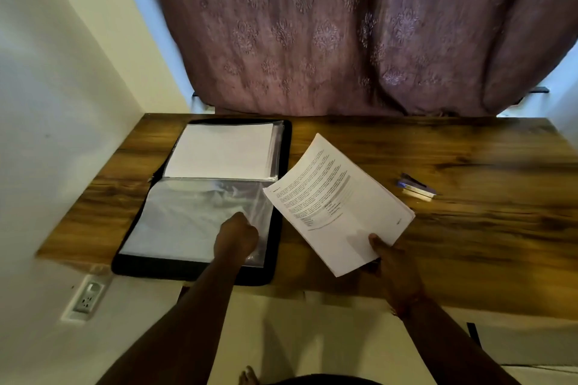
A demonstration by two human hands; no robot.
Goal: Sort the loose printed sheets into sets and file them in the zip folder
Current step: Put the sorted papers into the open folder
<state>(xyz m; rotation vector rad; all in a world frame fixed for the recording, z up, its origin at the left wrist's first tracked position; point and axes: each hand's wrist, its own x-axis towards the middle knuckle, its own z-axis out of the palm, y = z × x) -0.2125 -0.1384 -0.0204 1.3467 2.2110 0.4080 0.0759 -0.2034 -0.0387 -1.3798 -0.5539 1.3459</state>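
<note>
A black zip folder (283, 147) lies open on the left half of the wooden table (469, 228). Its far half holds white sheets (219, 150) inside clear sleeves. On the near half a clear plastic sleeve (187, 216) lies flat, and my left hand (237, 236) pinches its right edge with closed fingers. My right hand (391, 259) grips the near corner of a stack of printed sheets (337, 200), held tilted just above the table to the right of the folder.
A small blue and silver stapler (417, 186) lies on the table to the right of the sheets. A purple patterned curtain (344, 34) hangs behind the table. A wall (47, 103) borders the left side, with a socket (86, 298) low down.
</note>
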